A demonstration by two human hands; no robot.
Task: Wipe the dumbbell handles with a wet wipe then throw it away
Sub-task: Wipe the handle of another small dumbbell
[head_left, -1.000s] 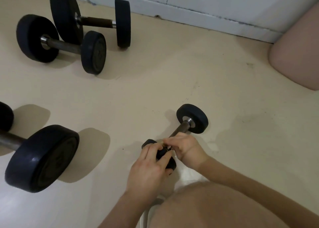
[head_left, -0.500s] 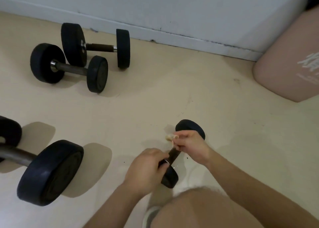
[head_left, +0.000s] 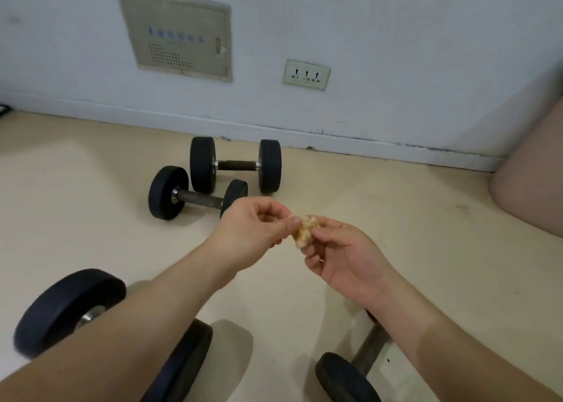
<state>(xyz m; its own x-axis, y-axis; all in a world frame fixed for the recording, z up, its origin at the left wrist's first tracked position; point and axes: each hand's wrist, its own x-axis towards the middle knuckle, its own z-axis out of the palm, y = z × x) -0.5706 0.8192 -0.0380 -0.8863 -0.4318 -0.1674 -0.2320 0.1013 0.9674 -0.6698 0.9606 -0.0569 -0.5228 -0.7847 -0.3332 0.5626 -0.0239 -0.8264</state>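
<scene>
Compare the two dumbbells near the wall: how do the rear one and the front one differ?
The rear dumbbell lies parallel to the wall; the front dumbbell lies slanted. The rear dumbbell's handle looks dark brown, the front dumbbell's grey metal. The rear dumbbell shows whole; the left hand hides part of the front dumbbell's head. Both have black round heads and rest on the floor.
</scene>
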